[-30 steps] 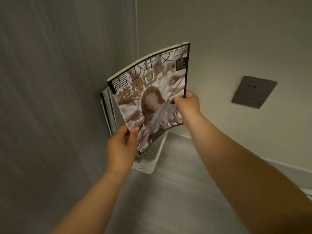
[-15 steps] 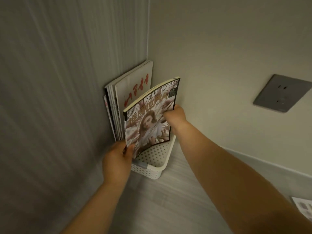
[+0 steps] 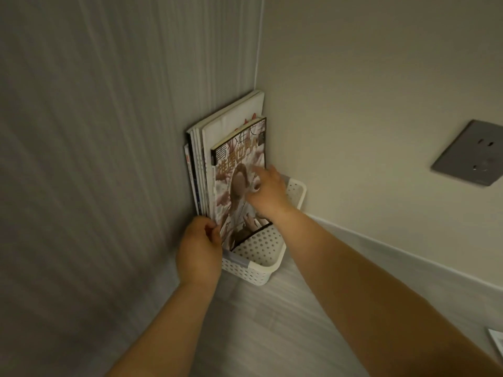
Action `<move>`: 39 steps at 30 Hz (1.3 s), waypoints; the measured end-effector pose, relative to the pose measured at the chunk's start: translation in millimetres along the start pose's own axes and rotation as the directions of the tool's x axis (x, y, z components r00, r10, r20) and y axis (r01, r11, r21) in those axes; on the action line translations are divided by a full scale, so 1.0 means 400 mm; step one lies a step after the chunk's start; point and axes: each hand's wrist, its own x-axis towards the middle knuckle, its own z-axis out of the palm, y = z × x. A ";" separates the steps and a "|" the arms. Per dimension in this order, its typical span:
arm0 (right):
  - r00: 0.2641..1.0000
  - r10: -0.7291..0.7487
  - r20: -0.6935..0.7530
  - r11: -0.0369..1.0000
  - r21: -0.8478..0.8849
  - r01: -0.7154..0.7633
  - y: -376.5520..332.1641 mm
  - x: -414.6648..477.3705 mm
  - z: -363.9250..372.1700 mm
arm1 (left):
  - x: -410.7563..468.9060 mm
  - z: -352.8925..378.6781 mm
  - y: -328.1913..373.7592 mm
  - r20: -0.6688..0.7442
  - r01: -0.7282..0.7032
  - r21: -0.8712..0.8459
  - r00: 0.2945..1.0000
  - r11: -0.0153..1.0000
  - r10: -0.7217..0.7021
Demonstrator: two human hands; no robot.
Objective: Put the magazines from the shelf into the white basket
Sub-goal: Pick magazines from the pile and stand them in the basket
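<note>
A white perforated basket (image 3: 261, 268) stands on the floor in the corner of two walls. Several magazines (image 3: 231, 119) stand upright in it, leaning against the left wall. The front magazine (image 3: 236, 159), with a portrait on its cover, stands in the basket in front of them. My left hand (image 3: 200, 248) pinches its lower left edge, just above the basket rim. My right hand (image 3: 269, 192) lies flat on the cover with fingers apart, pressing it toward the stack. The magazines' bottoms are hidden inside the basket.
A grey wall socket (image 3: 468, 153) is on the right wall. A pale skirting board (image 3: 394, 253) runs along that wall's base. A sheet of paper (image 3: 497, 340) lies on the grey floor at the far right edge.
The portrait magazine has gone down from the air into the basket against the stack. My right hand has let go of its right edge and now rests on the cover.
</note>
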 end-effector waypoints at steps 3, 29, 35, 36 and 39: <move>0.989 -0.022 0.148 0.982 0.189 -0.006 -0.023 -0.019 0.033 | 0.000 0.003 -0.002 0.001 0.009 -0.012 1.000 1.000 -0.009; 0.996 0.074 -0.050 0.894 0.445 -0.044 -0.031 0.150 -0.001 | 0.015 0.016 -0.014 -0.059 -0.007 -0.059 0.998 0.998 0.004; 0.997 -0.003 -0.081 0.899 0.436 0.038 -0.023 0.115 0.002 | -0.001 0.011 -0.022 -0.074 0.001 -0.079 0.997 0.997 -0.007; 0.999 0.000 -0.047 0.900 0.435 0.020 -0.021 0.107 0.000 | 0.000 0.008 -0.022 -0.073 -0.003 -0.071 0.997 0.997 -0.002; 1.000 -0.005 0.020 0.930 0.368 -0.003 -0.026 0.086 -0.012 | -0.002 -0.001 -0.017 -0.059 0.002 -0.055 0.998 0.999 -0.006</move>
